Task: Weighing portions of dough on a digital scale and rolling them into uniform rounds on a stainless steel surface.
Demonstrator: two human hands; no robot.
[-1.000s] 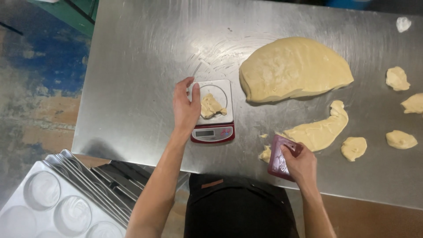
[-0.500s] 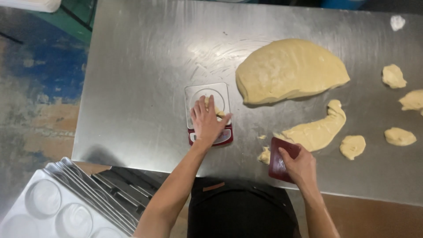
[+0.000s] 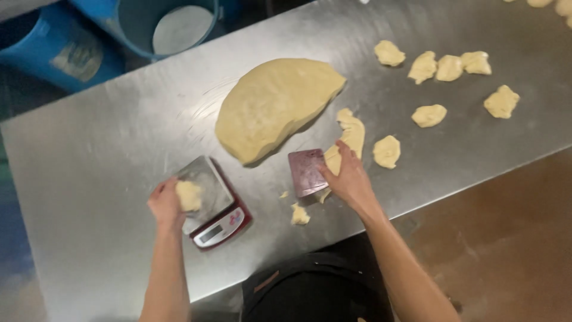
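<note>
One steel counter (image 3: 107, 137) carries everything here, and the biggest thing on it is the half-round slab of dough (image 3: 271, 107), lying flat just beyond the middle. Right of the slab, a long cut strip of dough (image 3: 348, 134) runs toward the person, and beyond it several portioned lumps (image 3: 429, 115) sit well apart from one another toward the far right edge. Two blue tubs (image 3: 53, 50) stand off the counter's far left side.

Nearer the person, a small red kitchen scale (image 3: 214, 206) with a steel platform sits left of centre. The left hand (image 3: 167, 206) is curled around a small dough piece (image 3: 189, 195), fingers closed on it at the platform's near-left edge. The right hand (image 3: 351, 179) presses its fingers against a dark red bench scraper (image 3: 307, 173), which stands beside the strip's near end. A tiny offcut (image 3: 299, 214) lies between scale and scraper.

To weigh well, the piece likely wants setting in the middle of the platform and the hand lifted fully clear, so nothing leans on the scale; trimmings should stay off the platform too.
</note>
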